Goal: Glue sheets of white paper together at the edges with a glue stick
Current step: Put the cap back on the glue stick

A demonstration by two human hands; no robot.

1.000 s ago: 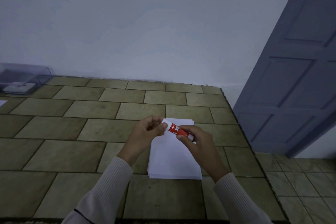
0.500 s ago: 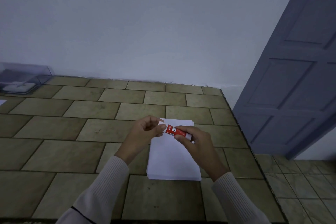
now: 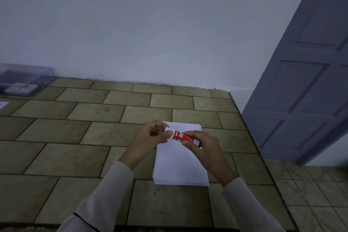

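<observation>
A stack of white paper sheets lies on the tiled counter, near its right side. Above the stack's far end I hold a red glue stick level between both hands. My right hand grips the red barrel near its white base. My left hand pinches the white cap end with thumb and fingers. The cap sits on the stick; most of it is hidden by my left fingers.
The tiled counter ends at a right edge beside a blue-grey door. A clear plastic box stands at the far left against the white wall. A scrap of white paper shows at the left border.
Both hands with the glue stick drifted slightly toward the far end of the stack. The grip on cap and barrel looks the same.
</observation>
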